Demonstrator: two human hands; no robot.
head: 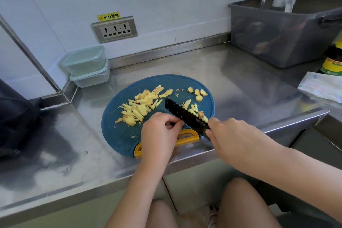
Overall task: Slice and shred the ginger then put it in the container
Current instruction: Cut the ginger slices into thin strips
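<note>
A round blue cutting board [118,133] with a yellow handle lies on the steel counter. A pile of ginger strips [139,107] covers its left half, and a few ginger slices [198,93] lie at its far right. My right hand [227,131] grips the handle of a black knife [185,113], whose blade rests edge-down on the board with bits of ginger stuck to it. My left hand [160,131] is curled, its fingertips pinching something small against the blade's left side. Two stacked clear containers [87,65] with pale green lids stand at the back left.
A grey plastic tub [277,33] stands at the back right by a tap. A dark sauce bottle [333,59] and a white cloth [322,87] are at the right edge. A dark bag [16,116] sits at the left. A wall socket [114,28] is behind.
</note>
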